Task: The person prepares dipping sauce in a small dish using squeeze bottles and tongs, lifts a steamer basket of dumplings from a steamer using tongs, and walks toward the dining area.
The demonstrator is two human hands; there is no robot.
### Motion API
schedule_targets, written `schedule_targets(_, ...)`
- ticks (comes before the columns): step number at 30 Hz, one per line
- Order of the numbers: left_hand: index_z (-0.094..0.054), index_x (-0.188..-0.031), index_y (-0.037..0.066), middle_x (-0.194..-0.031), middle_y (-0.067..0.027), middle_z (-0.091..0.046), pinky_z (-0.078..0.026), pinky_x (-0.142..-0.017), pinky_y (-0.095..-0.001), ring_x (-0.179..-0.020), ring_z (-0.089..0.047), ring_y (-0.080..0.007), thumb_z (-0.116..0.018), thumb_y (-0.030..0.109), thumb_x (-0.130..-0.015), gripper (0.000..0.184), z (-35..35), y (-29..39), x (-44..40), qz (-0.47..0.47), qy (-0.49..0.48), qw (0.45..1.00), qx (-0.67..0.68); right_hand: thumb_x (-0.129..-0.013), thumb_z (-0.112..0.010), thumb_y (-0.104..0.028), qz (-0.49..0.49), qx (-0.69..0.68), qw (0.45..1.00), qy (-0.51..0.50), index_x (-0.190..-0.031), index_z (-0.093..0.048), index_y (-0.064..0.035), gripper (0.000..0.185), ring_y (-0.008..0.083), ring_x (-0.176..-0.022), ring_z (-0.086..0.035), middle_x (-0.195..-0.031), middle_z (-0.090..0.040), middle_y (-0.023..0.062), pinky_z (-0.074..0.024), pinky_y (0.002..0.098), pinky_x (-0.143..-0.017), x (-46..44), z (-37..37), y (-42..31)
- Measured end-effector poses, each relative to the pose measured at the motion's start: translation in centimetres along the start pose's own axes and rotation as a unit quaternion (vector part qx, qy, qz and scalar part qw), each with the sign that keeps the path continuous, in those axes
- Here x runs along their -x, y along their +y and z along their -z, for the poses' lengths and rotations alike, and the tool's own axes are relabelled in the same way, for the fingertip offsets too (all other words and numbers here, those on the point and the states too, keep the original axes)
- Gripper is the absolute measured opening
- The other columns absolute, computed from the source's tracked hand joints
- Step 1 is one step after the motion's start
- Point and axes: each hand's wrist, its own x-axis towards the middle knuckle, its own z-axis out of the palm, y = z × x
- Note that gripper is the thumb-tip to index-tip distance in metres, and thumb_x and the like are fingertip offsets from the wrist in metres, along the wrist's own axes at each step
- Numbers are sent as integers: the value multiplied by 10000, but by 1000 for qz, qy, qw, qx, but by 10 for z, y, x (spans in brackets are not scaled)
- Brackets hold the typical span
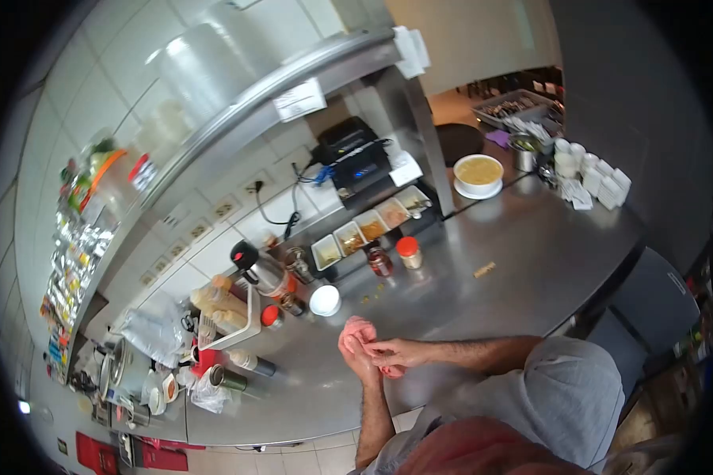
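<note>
Both hands meet above the front edge of the steel counter (317,396), around a pink cloth (360,329). My left hand (358,358) is wrapped in the cloth, which bulges above its fingers. From the right, my right hand (400,353) presses on the same cloth, and a part of it hangs below that hand. A white bowl (325,301) stands on the counter beyond my left hand. Farther back are a red-lidded jar (409,252) and a dark red jar (379,261). The fingers are partly hidden by the cloth.
A soup bowl (478,172) stands at the back right, near white cups (590,170). Food trays (371,225) line the shelf base below a black printer (356,162). On the left are a thermos (263,271), a bottle basket (249,321) and a squeeze bottle (252,363).
</note>
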Motion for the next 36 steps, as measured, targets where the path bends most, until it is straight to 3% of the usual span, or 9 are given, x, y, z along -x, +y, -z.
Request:
schedule_targets(1,-432,-1168,6,-1205,-117,-434,-334,-940,-325,-1098,-416,-213,-449,363,-909,441,3,-9,1,10,-6,1000,-6,-868,-542,-319,84,90,992,11,-1315,-358,-80,539,242,-1008,-528,-1096,-507,146,-427,342,-847,2,11,15)
schedule_targets(4,-547,-1081,39,-1329,-151,-370,-169,-1012,-485,-1223,-284,-360,-474,363,-882,388,-1,-23,24,-18,-83,849,-522,-820,-605,-239,148,181,967,98,-1221,-455,-6,488,269,-1152,-428,-1213,-461,180,-355,365,-956,26,59,0)
schedule_targets(11,-485,-1144,88,-1350,-102,-357,-187,-970,-511,-1198,-315,-342,-524,286,-831,373,-21,-79,55,-75,-49,720,-688,-741,-610,-103,334,343,825,301,-1043,-560,-8,321,298,-993,-509,-1050,-527,150,-412,372,-869,40,212,-87)
schedule_targets(21,-406,-1253,122,-1354,-108,-341,-188,-970,-544,-1210,-310,-353,-466,370,-862,466,-50,-86,107,-23,63,687,-723,-716,-608,-26,601,526,484,357,-968,-605,-55,254,247,-961,-508,-971,-553,66,-381,373,-823,-57,269,-287)
schedule_targets(26,-408,-1254,131,-1318,-96,-382,-180,-984,-535,-1211,-321,-323,-473,391,-858,478,-57,-80,121,-12,82,703,-706,-736,-639,-157,434,703,433,359,-1226,-411,-116,542,201,-1211,-325,-1274,-394,37,-253,516,-945,-105,271,-318)
schedule_targets(29,-419,-1247,121,-1300,-92,-401,-193,-977,-520,-1200,-331,-318,-481,384,-856,475,-57,-78,120,-17,81,707,-702,-744,-645,-197,385,750,370,391,-1219,-421,-112,532,183,-1229,-305,-1284,-386,30,-245,523,-939,-108,283,-316)
schedule_targets(33,-436,-1235,106,-1289,-91,-413,-207,-969,-501,-1189,-341,-313,-486,368,-855,464,-55,-81,126,-30,65,705,-705,-753,-635,-313,376,728,398,412,-1210,-441,-122,532,143,-1238,-272,-1267,-405,-41,-213,523,-934,-73,314,-305)
schedule_targets(34,-439,-1232,101,-1284,-94,-417,-210,-967,-495,-1184,-344,-313,-486,360,-854,461,-55,-80,124,-41,71,697,-713,-753,-658,-237,445,710,313,447,-1201,-434,-111,517,154,-1089,-441,-1137,-505,20,-344,449,-868,-58,322,-303)
schedule_targets(36,-449,-1222,93,-1272,-100,-430,-213,-969,-481,-1178,-349,-311,-487,346,-852,450,-56,-79,120,-54,82,688,-719,-746,-618,-270,357,736,385,426,-1203,-444,-82,524,233,-1212,-299,-1302,-354,73,-233,570,-936,-40,344,-303)
